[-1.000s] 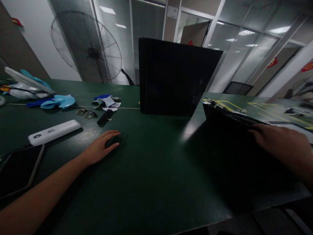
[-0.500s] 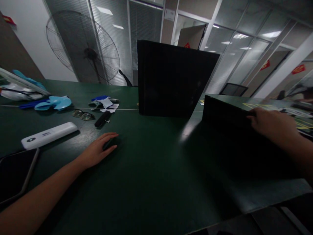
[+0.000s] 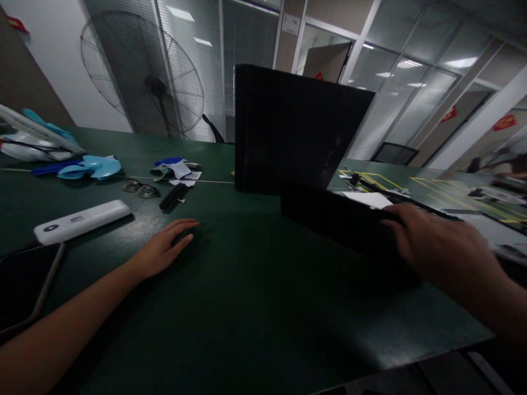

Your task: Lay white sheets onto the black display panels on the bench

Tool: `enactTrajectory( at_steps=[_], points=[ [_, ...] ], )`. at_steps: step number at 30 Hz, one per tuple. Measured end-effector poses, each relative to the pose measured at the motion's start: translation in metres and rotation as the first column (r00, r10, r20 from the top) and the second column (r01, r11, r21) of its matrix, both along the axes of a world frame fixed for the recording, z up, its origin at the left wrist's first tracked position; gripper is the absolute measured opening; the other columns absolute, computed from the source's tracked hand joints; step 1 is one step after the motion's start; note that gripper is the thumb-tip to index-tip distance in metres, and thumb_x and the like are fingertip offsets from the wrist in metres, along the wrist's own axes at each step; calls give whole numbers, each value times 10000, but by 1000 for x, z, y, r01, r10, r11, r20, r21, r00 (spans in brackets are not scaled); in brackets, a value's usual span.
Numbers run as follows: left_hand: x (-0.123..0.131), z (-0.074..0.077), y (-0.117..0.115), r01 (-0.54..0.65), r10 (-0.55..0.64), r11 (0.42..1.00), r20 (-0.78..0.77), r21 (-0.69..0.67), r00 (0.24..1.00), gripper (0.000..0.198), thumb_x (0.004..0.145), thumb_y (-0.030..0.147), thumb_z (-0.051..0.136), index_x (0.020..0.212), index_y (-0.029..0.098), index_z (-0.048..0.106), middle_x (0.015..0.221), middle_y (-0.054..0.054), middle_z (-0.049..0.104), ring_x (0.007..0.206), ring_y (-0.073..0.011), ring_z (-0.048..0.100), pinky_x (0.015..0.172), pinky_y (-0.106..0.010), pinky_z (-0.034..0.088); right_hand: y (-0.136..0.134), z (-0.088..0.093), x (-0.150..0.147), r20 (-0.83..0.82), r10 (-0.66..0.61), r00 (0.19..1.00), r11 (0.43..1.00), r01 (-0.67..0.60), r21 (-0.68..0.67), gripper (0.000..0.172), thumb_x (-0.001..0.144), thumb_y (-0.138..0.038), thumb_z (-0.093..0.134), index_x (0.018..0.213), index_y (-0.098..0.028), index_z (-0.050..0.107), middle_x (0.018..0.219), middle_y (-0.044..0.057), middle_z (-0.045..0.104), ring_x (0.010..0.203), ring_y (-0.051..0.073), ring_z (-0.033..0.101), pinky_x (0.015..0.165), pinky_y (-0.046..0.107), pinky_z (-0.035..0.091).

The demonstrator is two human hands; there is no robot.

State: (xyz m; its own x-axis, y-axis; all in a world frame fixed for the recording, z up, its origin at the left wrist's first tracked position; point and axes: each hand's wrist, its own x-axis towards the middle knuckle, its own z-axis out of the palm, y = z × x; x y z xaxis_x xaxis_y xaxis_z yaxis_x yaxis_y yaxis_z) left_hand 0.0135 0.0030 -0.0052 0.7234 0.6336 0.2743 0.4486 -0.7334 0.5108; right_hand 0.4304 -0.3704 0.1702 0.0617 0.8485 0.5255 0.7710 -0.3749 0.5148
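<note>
My right hand (image 3: pixel 436 247) grips the near edge of a flat black panel (image 3: pixel 337 219) and holds it just above the dark green table (image 3: pixel 255 296), right of centre. My left hand (image 3: pixel 164 249) lies flat on the table with fingers stretched out, holding nothing. A tall stack of black panels (image 3: pixel 288 131) stands upright at the middle back, just behind the held panel.
A white bar-shaped device (image 3: pixel 80 220) and a dark tablet (image 3: pixel 24 291) lie at the left. Glasses (image 3: pixel 140 189), a black marker (image 3: pixel 173 196), blue gloves (image 3: pixel 90 167) and scraps sit further back. A large fan (image 3: pixel 144 77) stands behind. Papers with yellow lines (image 3: pixel 432 186) are at the right.
My right hand has pulled the black panel leftward and toward me, from the right side of the table to right of centre. My left hand has stayed put.
</note>
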Motion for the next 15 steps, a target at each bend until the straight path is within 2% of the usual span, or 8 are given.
enactTrajectory(
  at_steps=[1,3,4,6,8,11,13,15],
  points=[
    [-1,0,0,-32,33,999,27,-14,999,710,1031,735,342,1442,223,612,1520,-112,593,1369,-363,582,1151,-546,485,-1,-12,-21,-18,170,985,985,-170,7,329,1111,-338,373,1172,-140,629,809,88,687,554,206,595,468,333,341],
    [-5,0,1,-111,115,992,80,-54,990,737,1051,722,255,1439,211,618,1507,-108,613,1379,-367,576,1169,-548,464,-3,-38,-61,-103,464,880,883,-468,-16,287,1105,-222,363,1210,-132,614,963,92,733,729,185,687,619,318,510],
    [-6,0,1,-149,157,986,103,-78,982,754,1057,718,218,1440,207,619,1504,-108,619,1378,-367,580,1180,-553,450,-3,-52,-79,-115,557,823,827,-562,-19,295,1080,-144,355,1214,-126,617,1084,104,740,869,195,716,728,321,549],
    [-8,1,2,-193,209,974,131,-122,969,776,1065,709,163,1454,211,613,1506,-98,624,1372,-362,593,1196,-553,430,-1,-79,-110,-132,642,756,760,-649,-22,346,1030,-62,343,1205,-115,638,1268,122,702,1099,247,697,872,365,563],
    [-9,1,2,-182,201,974,141,-135,969,770,1072,702,152,1462,223,612,1518,-73,621,1394,-351,579,1216,-545,413,4,-104,-130,-175,675,717,724,-689,-31,336,1031,-92,372,1204,-116,660,1329,135,674,1179,302,669,885,412,573],
    [-6,1,0,-86,91,994,81,-65,993,740,1048,739,278,1483,239,609,1618,-68,524,1483,-366,486,1243,-583,367,23,-124,-135,-371,648,665,680,-725,-110,275,1081,-341,505,1180,-159,685,1163,97,736,976,251,721,734,341,578],
    [-4,0,-2,-7,7,1000,-32,30,999,737,997,765,424,1523,274,584,1714,-76,368,1546,-404,383,1248,-631,327,44,-119,-115,-485,518,705,735,-657,-170,327,1060,-497,568,1148,-210,699,991,32,749,765,169,694,623,260,519],
    [-2,-1,-5,84,-65,990,-165,111,984,691,990,722,494,1559,333,543,1760,-49,233,1588,-416,283,1263,-656,267,68,-104,-74,-474,350,808,872,-467,-151,327,1053,-531,562,1137,-253,713,934,10,741,694,138,657,603,232,469]
  ],
)
